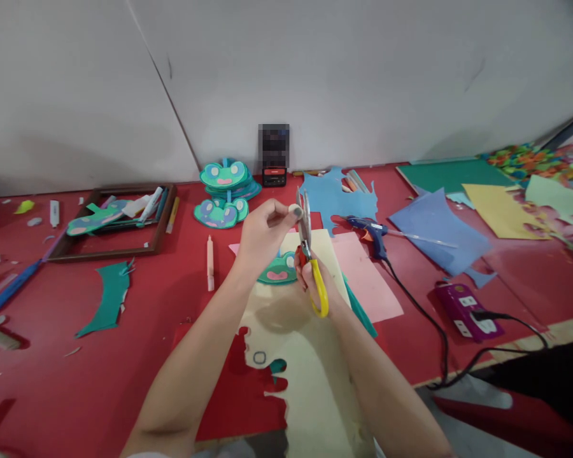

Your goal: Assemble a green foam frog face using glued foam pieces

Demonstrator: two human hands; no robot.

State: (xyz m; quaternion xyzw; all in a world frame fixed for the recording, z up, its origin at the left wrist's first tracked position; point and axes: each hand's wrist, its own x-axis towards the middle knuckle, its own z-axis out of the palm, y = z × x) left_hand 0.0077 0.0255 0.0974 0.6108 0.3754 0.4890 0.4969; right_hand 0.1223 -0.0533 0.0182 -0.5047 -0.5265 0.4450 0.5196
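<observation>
My left hand point(266, 230) pinches a small pale cut piece point(293, 208) between thumb and fingers, at the scissor blades. In my right hand point(318, 280) is a pair of scissors point(321, 289) with yellow and red handles, blades pointing up and slightly parted. Below both hands lies a cream sheet point(310, 356) with ragged cut-outs along its left edge and a small drawn outline on it. On the sheet, partly hidden by my hands, rests a green frog-like face cutout point(277, 275) with a pink mouth.
Similar frog faces point(224, 175) are stacked by the wall. A wooden frame point(109, 251) holds scraps and pens at left. At right lie a blue glue gun point(373, 235), its trailing cord, a purple power strip point(464, 310) and coloured sheets. A marker point(210, 264) lies left of my arms.
</observation>
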